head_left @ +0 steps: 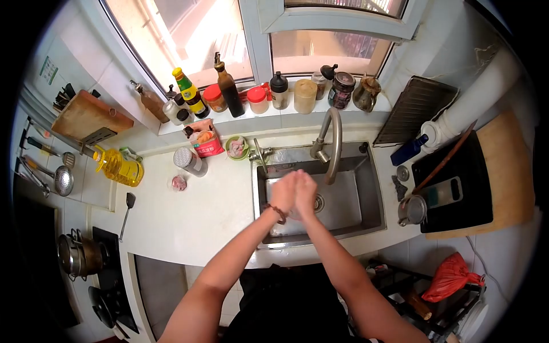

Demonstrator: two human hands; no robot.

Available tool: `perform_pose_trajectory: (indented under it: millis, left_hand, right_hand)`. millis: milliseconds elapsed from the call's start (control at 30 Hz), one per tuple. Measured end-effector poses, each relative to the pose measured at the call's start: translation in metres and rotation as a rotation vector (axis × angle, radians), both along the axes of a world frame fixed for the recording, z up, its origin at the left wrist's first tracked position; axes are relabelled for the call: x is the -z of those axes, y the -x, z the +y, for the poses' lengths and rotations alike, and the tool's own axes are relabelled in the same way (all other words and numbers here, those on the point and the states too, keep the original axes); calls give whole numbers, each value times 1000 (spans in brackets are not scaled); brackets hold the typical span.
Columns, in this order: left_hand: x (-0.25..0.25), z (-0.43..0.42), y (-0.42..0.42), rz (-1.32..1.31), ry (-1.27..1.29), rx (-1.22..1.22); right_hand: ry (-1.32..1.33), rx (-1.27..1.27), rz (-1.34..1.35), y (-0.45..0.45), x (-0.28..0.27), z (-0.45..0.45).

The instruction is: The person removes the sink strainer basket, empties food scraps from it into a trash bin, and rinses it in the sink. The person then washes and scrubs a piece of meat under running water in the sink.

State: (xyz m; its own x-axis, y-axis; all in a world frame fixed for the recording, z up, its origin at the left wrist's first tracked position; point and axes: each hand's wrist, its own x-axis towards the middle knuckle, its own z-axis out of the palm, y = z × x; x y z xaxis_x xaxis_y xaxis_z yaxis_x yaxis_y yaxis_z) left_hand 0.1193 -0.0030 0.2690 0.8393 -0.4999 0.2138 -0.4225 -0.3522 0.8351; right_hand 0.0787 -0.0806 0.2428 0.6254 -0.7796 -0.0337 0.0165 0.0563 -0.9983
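Over the left part of the steel sink [377, 211], my left hand [282, 193] and my right hand [306, 190] are pressed together, palm against palm. A beaded bracelet [278, 214] circles my left wrist. Both hands are blurred, and their inner sides hide each other, so I cannot make out the fingers or anything between them. The curved tap [335, 143] arches over the basin just right of my hands. Behind my fingers the drain [318, 202] shows in part.
Left of the sink, the counter [189, 223] holds a pink packet [207, 139], a shaker can [190, 162], a green bowl [236, 148] and an oil jug [119, 167]. Bottles and jars line the windowsill. On the right are a metal mug [412, 210] and a black board [474, 200].
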Motion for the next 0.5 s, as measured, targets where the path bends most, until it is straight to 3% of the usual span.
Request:
perform_pose_trajectory:
  millis: [67,133,233,300,367,433,467,500]
  left_hand:
    - [0,8,-20,302,-100,-121]
    - [4,-2,0,4,111,-138]
    - [-5,-2,-3,171,8,-172]
    - [0,5,-18,368,-23,-226]
    - [-13,-3,3,265,-5,-162]
    - [-16,-6,4,188,6,-90]
    - [13,-5,-11,20,38,-148]
    - [12,0,-23,269,101,-165]
  right_hand:
    - [265,-164,111,8,-40,20]
    - [218,-178,44,-2,-13,3]
    - [94,-23,26,-7,-15,11]
    - [178,-172,66,1,-26,13]
    - [157,-196,8,-6,-7,2]
    - [58,-50,23,-11,-3,-4]
    - [162,-58,59,-5,-8,6]
    - [129,-187,71,3,-17,7]
